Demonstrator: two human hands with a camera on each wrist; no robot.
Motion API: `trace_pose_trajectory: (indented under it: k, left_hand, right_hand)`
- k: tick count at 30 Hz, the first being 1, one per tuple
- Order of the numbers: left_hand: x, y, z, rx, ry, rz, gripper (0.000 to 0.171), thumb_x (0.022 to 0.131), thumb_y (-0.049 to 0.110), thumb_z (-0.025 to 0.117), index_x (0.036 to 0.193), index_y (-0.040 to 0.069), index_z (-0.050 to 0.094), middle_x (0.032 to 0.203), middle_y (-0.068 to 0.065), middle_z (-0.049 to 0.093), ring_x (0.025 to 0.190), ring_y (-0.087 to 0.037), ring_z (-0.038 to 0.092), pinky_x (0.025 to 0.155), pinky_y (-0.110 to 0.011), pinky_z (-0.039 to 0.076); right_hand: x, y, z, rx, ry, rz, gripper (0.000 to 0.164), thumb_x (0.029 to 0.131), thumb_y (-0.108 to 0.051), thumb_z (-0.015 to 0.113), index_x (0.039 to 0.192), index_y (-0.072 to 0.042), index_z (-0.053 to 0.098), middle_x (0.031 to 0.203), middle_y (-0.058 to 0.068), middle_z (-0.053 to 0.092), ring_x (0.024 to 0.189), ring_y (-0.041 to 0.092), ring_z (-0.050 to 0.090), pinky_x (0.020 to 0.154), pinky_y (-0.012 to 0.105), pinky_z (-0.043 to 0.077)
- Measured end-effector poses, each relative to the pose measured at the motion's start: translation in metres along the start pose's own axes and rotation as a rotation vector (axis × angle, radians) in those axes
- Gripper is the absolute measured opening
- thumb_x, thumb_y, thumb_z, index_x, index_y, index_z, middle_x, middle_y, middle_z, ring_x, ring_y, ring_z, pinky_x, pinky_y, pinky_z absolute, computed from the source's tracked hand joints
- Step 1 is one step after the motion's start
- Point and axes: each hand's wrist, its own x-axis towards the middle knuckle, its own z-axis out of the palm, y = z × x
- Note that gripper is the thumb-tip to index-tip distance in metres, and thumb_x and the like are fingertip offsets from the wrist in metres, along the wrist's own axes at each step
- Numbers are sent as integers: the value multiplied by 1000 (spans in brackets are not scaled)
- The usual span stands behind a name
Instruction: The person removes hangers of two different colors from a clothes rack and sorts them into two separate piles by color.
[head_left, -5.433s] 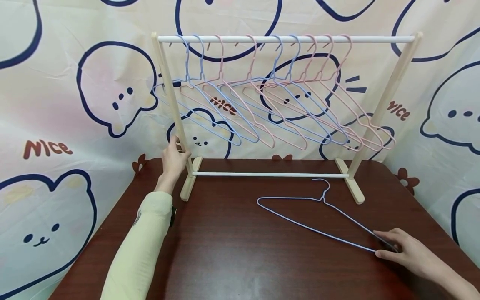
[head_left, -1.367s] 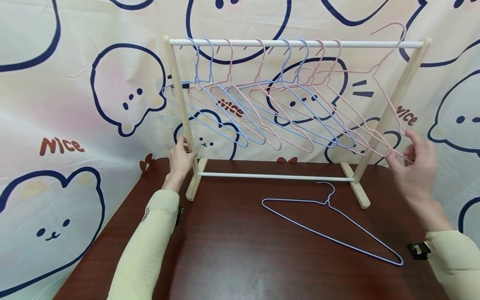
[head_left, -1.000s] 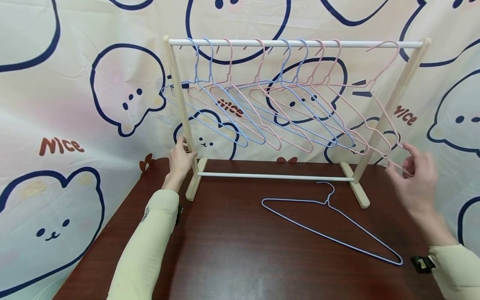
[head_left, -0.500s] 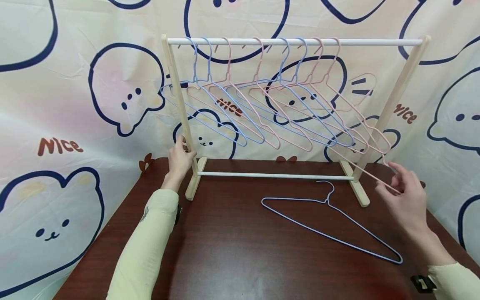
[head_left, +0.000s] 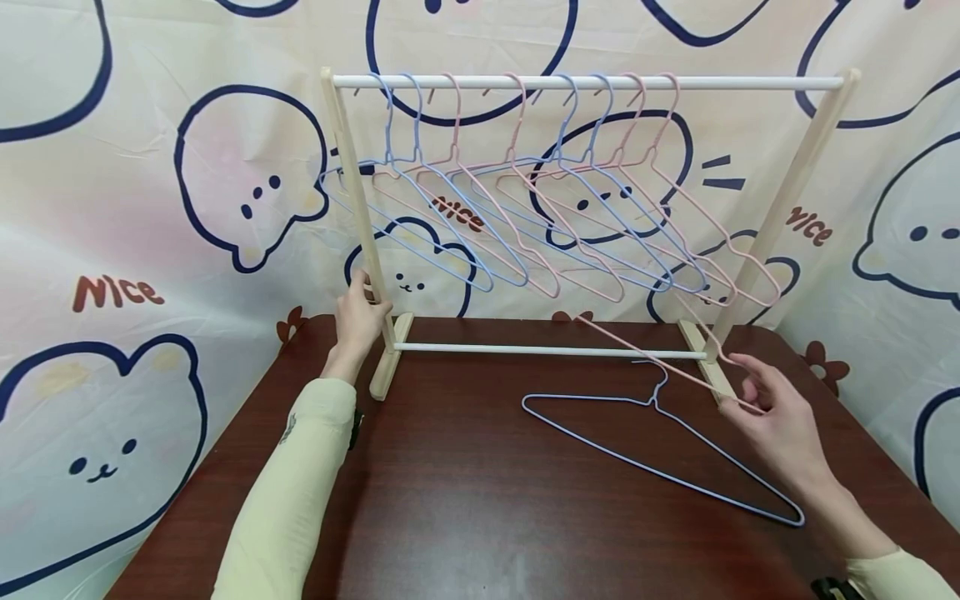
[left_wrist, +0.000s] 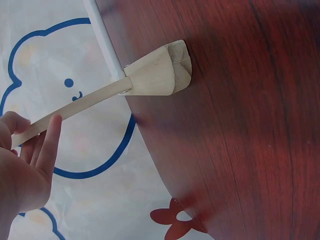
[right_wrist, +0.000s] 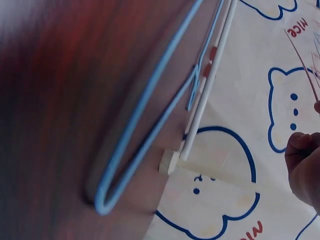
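Left hand (head_left: 358, 317): fingers and thumb closed about the left upright of one tabletop garment rack, pale wood with white round rails (head_left: 750, 83). Right hand (head_left: 780, 417): thumb and fingers pinching the near corner of one thin pink wire hanger (head_left: 615, 336), held off the upper rail, before the rack's right foot; its hook cannot be made out. On that rail: eight wire hangers (head_left: 591, 152), four blue, four pink. On the dark red-brown wood-grain table (head_left: 450, 500): one light-blue wire hanger (right_wrist: 144, 103), flat, its hook towards the rack. Hazards, as judged: the pink hanger's far end lies, in the head view, close to the hanging row and could snag there, pulling neighbours askew; its lower bar crosses the loose blue hook, contact uncertain, and might drag that hanger along; a corner-only pinch may let the long frame swivel; any snag would tug the rack, whose right upright no hand braces, so it could skew.
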Motion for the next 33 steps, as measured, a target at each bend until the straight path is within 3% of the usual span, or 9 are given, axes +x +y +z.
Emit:
trace_pose_trajectory:
  k: [9, 15, 25, 33]
  left_hand:
    - [-1, 2, 0, 7, 8, 3, 32, 90, 5, 63, 118, 5, 49, 107, -23, 69, 94, -41, 70, 74, -51, 60]
    - [-1, 4, 0, 1, 11, 7, 33, 89, 4, 63, 119, 5, 49, 107, -24, 69, 94, -41, 70, 75, -52, 60]
    - [-3, 3, 0, 9, 5, -11, 33, 90, 5, 63, 120, 5, 49, 107, -23, 69, 94, -41, 70, 75, -52, 60]
    - [-2, 3, 0, 9, 1, -23, 34, 90, 5, 63, 122, 6, 49, 108, -24, 68, 96, -41, 69, 76, -52, 60]
  right_hand:
    - [-13, -11, 12, 67, -155, 8, 56, 79, 3, 77, 131, -10, 59, 80, 3, 44, 54, 4, 37, 44, 24, 29]
    - [-20, -21, 18, 81, -243, 49, 51, 81, -2, 77, 128, -14, 60, 79, 3, 45, 56, 6, 39, 47, 25, 32]
    - [-30, -47, 34, 239, -399, 20, 49, 82, -2, 76, 126, -17, 60, 78, 2, 45, 53, 1, 36, 44, 24, 32]
    - [-33, -53, 46, 288, -504, 12, 47, 82, -3, 75, 124, -17, 60, 75, 4, 46, 55, -2, 35, 45, 23, 34]
